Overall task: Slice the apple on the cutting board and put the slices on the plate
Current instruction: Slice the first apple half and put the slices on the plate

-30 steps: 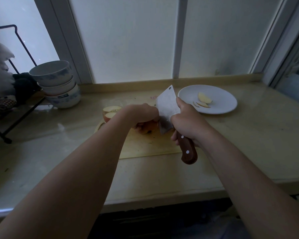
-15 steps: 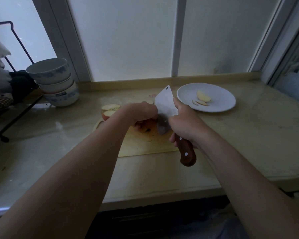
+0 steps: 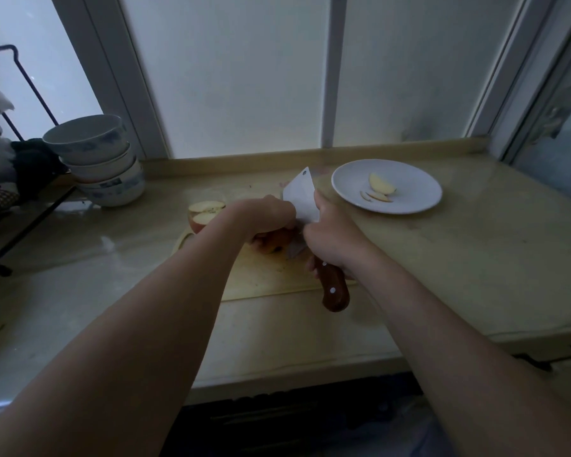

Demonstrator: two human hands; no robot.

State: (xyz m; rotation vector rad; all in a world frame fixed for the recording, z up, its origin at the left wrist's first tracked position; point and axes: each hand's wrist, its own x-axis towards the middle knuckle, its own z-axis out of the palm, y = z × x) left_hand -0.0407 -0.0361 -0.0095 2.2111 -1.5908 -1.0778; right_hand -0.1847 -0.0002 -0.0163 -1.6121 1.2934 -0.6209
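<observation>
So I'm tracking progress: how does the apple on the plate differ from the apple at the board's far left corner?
The slices on the plate are thin, flat wedges; the apple pieces on the cutting board are thick chunks, with red skin and core showing. The slices lie right of the cleaver, the chunks left. Both show pale flesh.

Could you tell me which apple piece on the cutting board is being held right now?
The piece under the left hand, beside the cleaver; the other apple piece sits untouched at the board's far-left edge.

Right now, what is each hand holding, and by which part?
The right hand grips the cleaver by its wooden handle. The left hand presses down over an apple piece on the cutting board, covering its top.
</observation>
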